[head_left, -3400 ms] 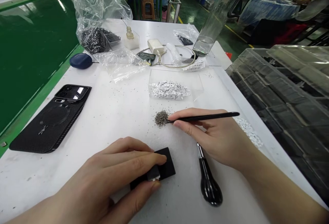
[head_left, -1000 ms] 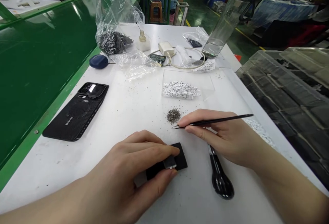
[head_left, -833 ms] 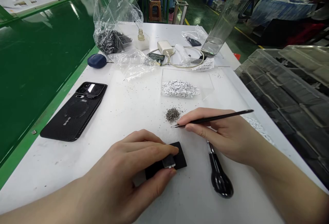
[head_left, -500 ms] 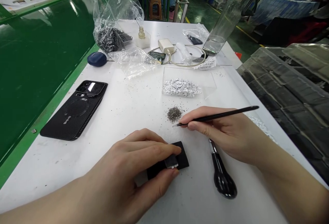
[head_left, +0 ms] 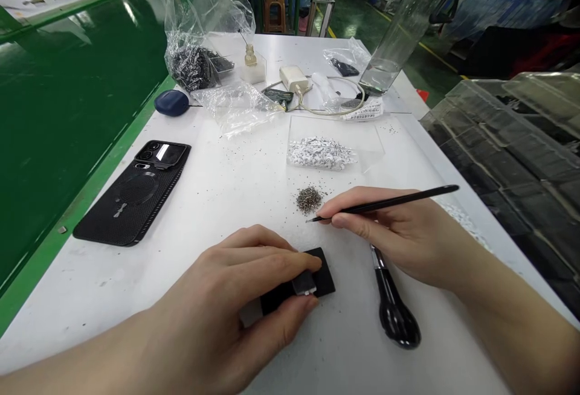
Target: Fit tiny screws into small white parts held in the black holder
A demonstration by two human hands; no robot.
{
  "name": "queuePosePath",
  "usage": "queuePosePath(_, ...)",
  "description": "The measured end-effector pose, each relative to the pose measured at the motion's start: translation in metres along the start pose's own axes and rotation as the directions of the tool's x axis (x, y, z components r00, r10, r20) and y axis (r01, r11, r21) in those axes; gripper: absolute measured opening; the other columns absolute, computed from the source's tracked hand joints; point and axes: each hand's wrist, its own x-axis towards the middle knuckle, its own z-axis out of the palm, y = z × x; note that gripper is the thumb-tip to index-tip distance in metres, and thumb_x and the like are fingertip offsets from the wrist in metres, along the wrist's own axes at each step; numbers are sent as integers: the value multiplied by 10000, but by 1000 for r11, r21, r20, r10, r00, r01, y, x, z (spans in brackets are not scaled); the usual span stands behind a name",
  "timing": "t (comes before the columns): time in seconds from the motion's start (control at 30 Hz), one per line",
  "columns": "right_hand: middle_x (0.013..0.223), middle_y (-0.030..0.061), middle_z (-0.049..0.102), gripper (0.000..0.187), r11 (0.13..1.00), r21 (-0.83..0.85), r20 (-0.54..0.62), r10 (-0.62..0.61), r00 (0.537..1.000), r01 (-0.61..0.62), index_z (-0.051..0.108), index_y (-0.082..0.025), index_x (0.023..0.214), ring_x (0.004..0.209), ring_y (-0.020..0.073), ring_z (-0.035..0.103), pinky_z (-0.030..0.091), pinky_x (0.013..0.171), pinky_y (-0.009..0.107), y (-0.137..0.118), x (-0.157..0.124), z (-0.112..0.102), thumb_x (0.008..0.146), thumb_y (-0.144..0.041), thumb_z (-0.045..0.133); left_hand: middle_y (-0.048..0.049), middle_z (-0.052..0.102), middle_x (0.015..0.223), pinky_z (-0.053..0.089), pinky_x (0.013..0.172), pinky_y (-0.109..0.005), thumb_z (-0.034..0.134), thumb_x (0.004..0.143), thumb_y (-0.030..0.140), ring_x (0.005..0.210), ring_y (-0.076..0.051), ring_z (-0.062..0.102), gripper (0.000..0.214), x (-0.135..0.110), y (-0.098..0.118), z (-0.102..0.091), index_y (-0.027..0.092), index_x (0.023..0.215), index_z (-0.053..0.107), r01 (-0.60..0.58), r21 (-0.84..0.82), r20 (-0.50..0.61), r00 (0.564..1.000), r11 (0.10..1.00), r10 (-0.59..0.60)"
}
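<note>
My left hand (head_left: 226,304) is closed on a small grey metal part (head_left: 304,284), pinched between thumb and forefinger against a black square pad (head_left: 319,274) on the white table (head_left: 217,202). My right hand (head_left: 385,235) grips black tweezers (head_left: 385,203). Their tip sits just right of a small heap of tiny dark metal bits (head_left: 309,199), a little above the pad. A black-handled tool (head_left: 395,310) lies on the table under my right wrist.
A phone in a black case (head_left: 133,192) lies at the left. A clear sheet with white pieces (head_left: 322,152) is behind the heap. Plastic bags (head_left: 199,38), a blue case (head_left: 171,102), a charger with cable (head_left: 294,81) and a bottle (head_left: 399,32) stand at the back. Clear trays (head_left: 507,141) are stacked at right.
The tweezers' tip has drawn back from the heap of metal bits to a spot just beside it. My left hand has kept its hold on the part.
</note>
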Motion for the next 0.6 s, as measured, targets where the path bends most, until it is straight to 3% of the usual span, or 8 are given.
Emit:
queuePosePath(0.2, 1068, -38, 869, 122, 1000, -5, 11, -3, 1000, 4, 838, -294, 1079, 1015, 150, 799, 633, 861, 216, 0, 1, -1, 1063, -317, 719, 37, 846, 1035, 619, 918, -169, 674, 1011, 91, 984, -112, 748, 290, 0, -2, 0, 242, 1241, 765, -1, 7, 8, 1000, 1000, 1)
queuePosePath(0.43, 1086, 23, 865, 142, 1000, 15, 51, -28, 998, 27, 826, -219, 1090, 1015, 174, 796, 627, 859, 246, -3, 4, -2, 1061, -247, 690, 74, 817, 1126, 597, 916, -146, 632, 1036, 101, 1092, -107, 709, 459, -6, -8, 6, 362, 1404, 713, 4, -16, -12, 1000, 1000, -4)
queuePosePath(0.6, 1096, 52, 863, 149, 999, 28, 54, -32, 998, 30, 815, -197, 1095, 1030, 191, 800, 635, 889, 274, -5, 5, -1, 1060, -228, 673, 70, 807, 1169, 608, 906, -133, 606, 1042, 112, 1075, -101, 734, 479, -6, -12, 5, 399, 1416, 695, 13, 36, 16, 1000, 999, -14)
